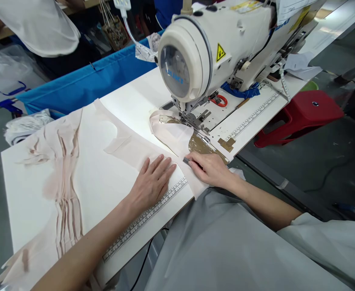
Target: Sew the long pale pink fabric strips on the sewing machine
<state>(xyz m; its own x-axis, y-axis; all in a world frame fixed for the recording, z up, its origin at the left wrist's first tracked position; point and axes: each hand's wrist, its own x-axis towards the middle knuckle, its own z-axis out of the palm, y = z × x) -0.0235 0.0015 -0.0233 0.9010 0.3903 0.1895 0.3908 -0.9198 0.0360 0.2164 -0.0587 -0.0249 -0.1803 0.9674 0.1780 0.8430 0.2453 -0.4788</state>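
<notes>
My left hand [153, 178] lies flat with fingers stretched on a pale pink fabric piece [129, 147] on the white sewing table. My right hand [209, 167] is closed around a small dark grey tool [187, 161], whose kind I cannot make out; only its tip shows at the fingers. The tool sits over the fabric near the table's front edge. Just beyond my hands, a curved part of the pale fabric [175, 135] reaches to the presser foot [185, 117] of the white sewing machine [195, 52].
Stacked pale fabric pieces [66, 182] lie at the left of the table. A printed ruler strip [147, 216] runs along the front edge. Behind hangs a blue cloth trough [89, 87]. A red stool [301, 117] stands at the right. Another person's white shirt [40, 28] shows at upper left.
</notes>
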